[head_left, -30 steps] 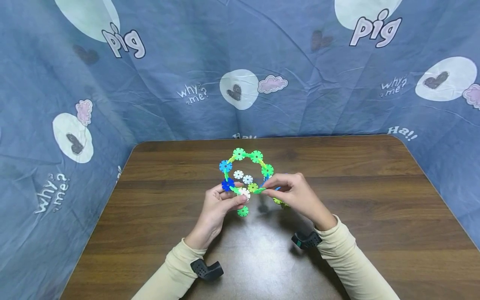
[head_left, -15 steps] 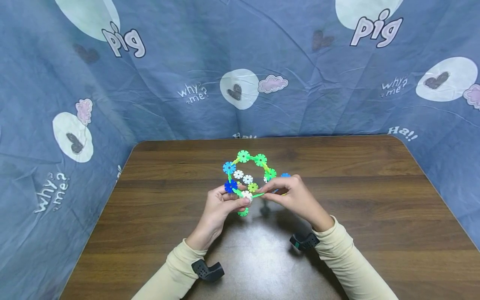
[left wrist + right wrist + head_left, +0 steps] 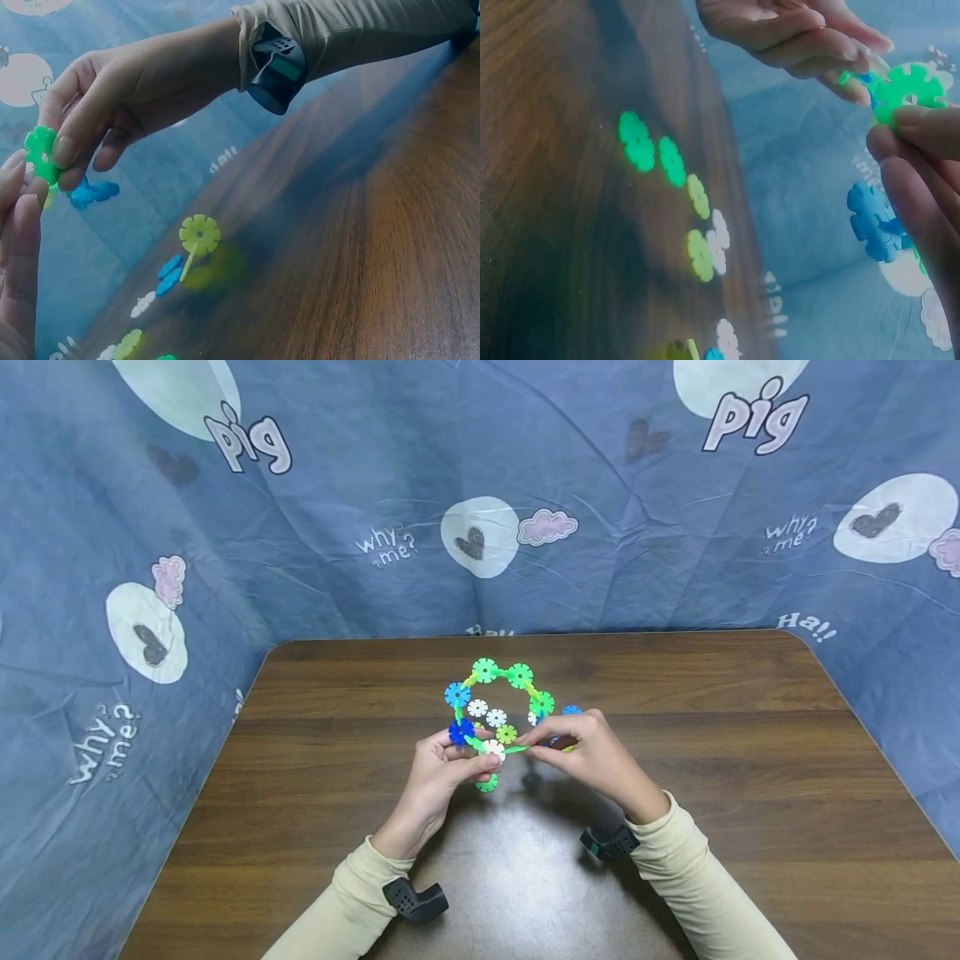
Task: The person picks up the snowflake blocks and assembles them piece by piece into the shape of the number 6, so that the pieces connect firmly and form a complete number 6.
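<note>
Above the table I hold up a curved chain of notched plastic snowflake discs (image 3: 484,671) in green, yellow, blue and white. My left hand (image 3: 438,781) pinches the chain at a white disc (image 3: 492,749). Between thumb and fingertips of my right hand (image 3: 588,752) is a green snowflake disc (image 3: 517,749), seen nearly edge-on at the white disc's right side. The left wrist view shows this green disc (image 3: 41,155) face-on between the two hands. In the right wrist view a blue disc (image 3: 874,221) of the chain hangs behind my right fingers. Whether the green and white discs interlock, I cannot tell.
Several loose discs lie on the wooden table (image 3: 300,777) beneath my hands, including a white disc (image 3: 477,708), a yellow-green disc (image 3: 507,734), a green disc (image 3: 487,782) and a blue disc (image 3: 572,710). A blue printed cloth (image 3: 300,527) hangs behind the table.
The chain has shifted slightly right, and the green disc in my right fingers has come down a little, now at the white disc's side. Over the last half second almost nothing moved.
</note>
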